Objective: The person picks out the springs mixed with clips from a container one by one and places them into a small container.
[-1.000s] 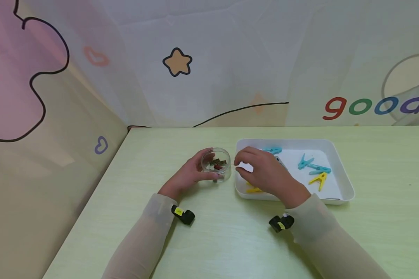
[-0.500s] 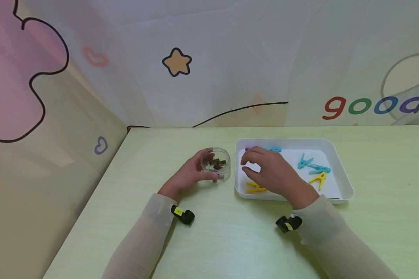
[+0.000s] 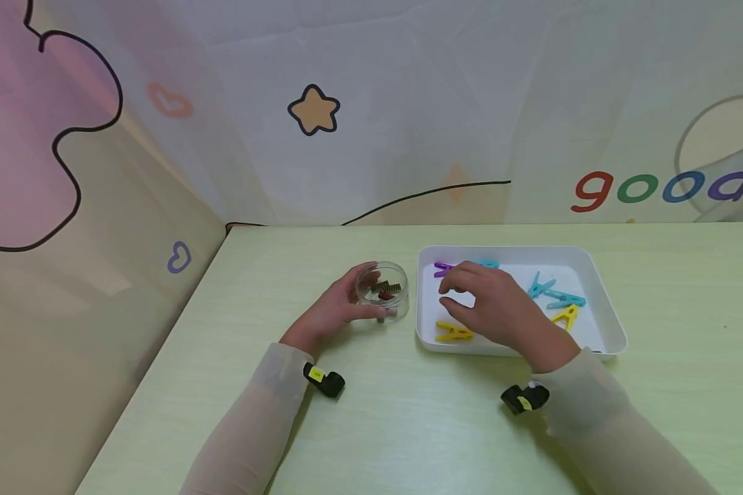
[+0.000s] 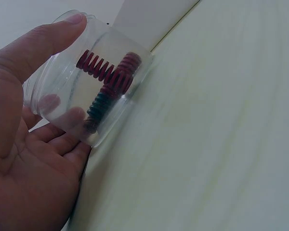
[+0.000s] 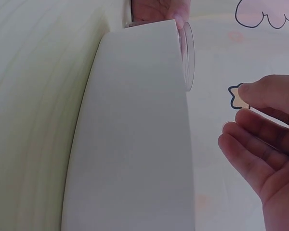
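My left hand (image 3: 328, 313) grips a clear plastic jar (image 3: 402, 308), its thumb on one side and fingers round the other. Inside the jar lie several coil springs (image 3: 386, 295). From the left wrist view these springs (image 4: 118, 79) look red, with a green one among them. My right hand (image 3: 495, 306) hovers over the white tray (image 3: 608, 323) with fingers loosely bent. In the right wrist view this hand (image 5: 269, 144) holds nothing, thumb apart from the fingers. Nearest it in the tray are a purple clip (image 3: 442, 269) and yellow clips (image 3: 455, 333).
Blue clips (image 3: 563, 300) and another yellow clip (image 3: 566, 316) lie in the tray's right part. The tray stands right of the jar on a pale green table (image 3: 384, 426). A printed cloth (image 3: 408, 124) hangs behind the table.
My right hand has moved right, away from the jar and further over the tray, uncovering the purple clip and the left yellow clips. My left hand and the jar have stayed put.
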The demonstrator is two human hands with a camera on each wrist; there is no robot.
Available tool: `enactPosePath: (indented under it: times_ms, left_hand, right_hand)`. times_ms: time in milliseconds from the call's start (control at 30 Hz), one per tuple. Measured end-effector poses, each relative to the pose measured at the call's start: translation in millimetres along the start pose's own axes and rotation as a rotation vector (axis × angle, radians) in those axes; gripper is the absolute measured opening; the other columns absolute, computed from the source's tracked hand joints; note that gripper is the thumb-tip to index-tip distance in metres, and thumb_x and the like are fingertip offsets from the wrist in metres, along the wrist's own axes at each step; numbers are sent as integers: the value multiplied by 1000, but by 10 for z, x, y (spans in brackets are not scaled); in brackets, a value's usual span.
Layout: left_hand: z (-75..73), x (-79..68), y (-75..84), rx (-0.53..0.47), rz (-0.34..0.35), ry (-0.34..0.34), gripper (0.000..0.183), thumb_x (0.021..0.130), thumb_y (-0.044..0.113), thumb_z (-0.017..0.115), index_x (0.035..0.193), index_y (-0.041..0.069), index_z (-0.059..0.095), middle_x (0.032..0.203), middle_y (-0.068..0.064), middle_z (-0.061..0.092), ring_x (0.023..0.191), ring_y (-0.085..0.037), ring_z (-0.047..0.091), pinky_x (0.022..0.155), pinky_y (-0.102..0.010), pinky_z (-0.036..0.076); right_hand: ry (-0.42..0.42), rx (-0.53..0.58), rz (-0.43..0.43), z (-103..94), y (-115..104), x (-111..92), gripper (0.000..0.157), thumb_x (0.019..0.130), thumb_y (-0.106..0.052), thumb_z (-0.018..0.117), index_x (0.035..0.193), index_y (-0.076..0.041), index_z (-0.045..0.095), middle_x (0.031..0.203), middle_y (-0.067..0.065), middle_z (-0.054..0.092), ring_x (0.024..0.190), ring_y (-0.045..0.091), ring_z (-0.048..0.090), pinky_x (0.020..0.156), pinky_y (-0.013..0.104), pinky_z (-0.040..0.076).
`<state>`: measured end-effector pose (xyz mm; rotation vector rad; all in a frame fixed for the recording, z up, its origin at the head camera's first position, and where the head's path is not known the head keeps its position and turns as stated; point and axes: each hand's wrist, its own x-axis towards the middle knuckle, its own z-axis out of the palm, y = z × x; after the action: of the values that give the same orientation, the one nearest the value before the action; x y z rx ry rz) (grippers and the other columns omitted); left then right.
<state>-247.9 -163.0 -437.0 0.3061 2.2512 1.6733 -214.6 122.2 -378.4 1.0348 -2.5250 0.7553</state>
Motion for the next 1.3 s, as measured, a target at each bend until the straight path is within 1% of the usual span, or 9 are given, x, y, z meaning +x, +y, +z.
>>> enactPosePath:
  times_ms: [267, 400, 500, 700, 900, 1033, 1133, 1300]
  left_hand:
    - [-2, 0, -9, 45, 3, 3, 91, 76, 32, 83, 150, 27, 30, 152, 3, 41, 146, -15, 29, 122, -42, 18]
    - [-4, 2, -12, 72, -11, 15, 91, 75, 35, 84, 149, 30, 31, 151, 5, 41, 145, -14, 30, 121, -41, 18]
    - [-3, 2, -13, 73, -21, 21, 92, 74, 37, 84, 149, 32, 31, 151, 7, 42, 145, -13, 30, 121, -40, 18]
    - [3, -5, -9, 74, -14, 20, 91, 74, 38, 84, 148, 32, 31, 150, 8, 42, 146, -14, 30, 122, -41, 18]
    - [10, -4, 17, 52, -37, 9, 91, 78, 29, 82, 151, 27, 28, 153, 4, 40, 147, -14, 28, 122, -39, 16]
    - [10, 2, 38, 56, -51, -1, 91, 80, 23, 80, 153, 24, 25, 155, -1, 38, 148, -17, 26, 122, -40, 15]
    - [6, 6, 38, 70, -56, -4, 90, 81, 22, 79, 153, 25, 24, 156, -2, 36, 148, -19, 25, 122, -42, 15]
    - [7, 6, 23, 88, -42, 6, 88, 80, 28, 81, 150, 31, 28, 154, 1, 38, 147, -18, 27, 122, -44, 17]
  right_hand:
    - [-4, -2, 15, -27, 19, -31, 8, 85, -12, 72, 91, -13, 67, 93, 0, 68, 85, 17, 65, 74, 36, 55]
    - [-8, -8, 14, -65, 33, -43, 8, 84, -11, 72, 92, -12, 68, 91, -1, 67, 83, 17, 64, 74, 37, 55]
    - [-18, -10, 27, -98, 41, -53, 9, 84, -11, 73, 92, -11, 69, 90, -2, 67, 83, 18, 64, 73, 37, 54]
    - [-90, 14, 79, -146, 63, -64, 11, 85, -13, 73, 95, -12, 69, 94, 0, 68, 84, 22, 69, 75, 38, 57]
    - [-153, 19, 119, -229, 86, -69, 12, 85, -14, 73, 97, -12, 70, 93, 2, 69, 84, 23, 69, 76, 39, 57]
    - [-167, 31, 114, -280, 100, -79, 12, 84, -13, 73, 96, -11, 70, 92, 1, 69, 84, 21, 68, 75, 37, 56]
    - [-182, 37, 114, -311, 117, -87, 12, 84, -13, 73, 95, -11, 70, 91, -1, 69, 84, 19, 67, 74, 36, 56]
    - [-227, 46, 164, -353, 154, -100, 11, 84, -14, 74, 94, -13, 70, 89, -4, 68, 84, 16, 64, 73, 32, 54]
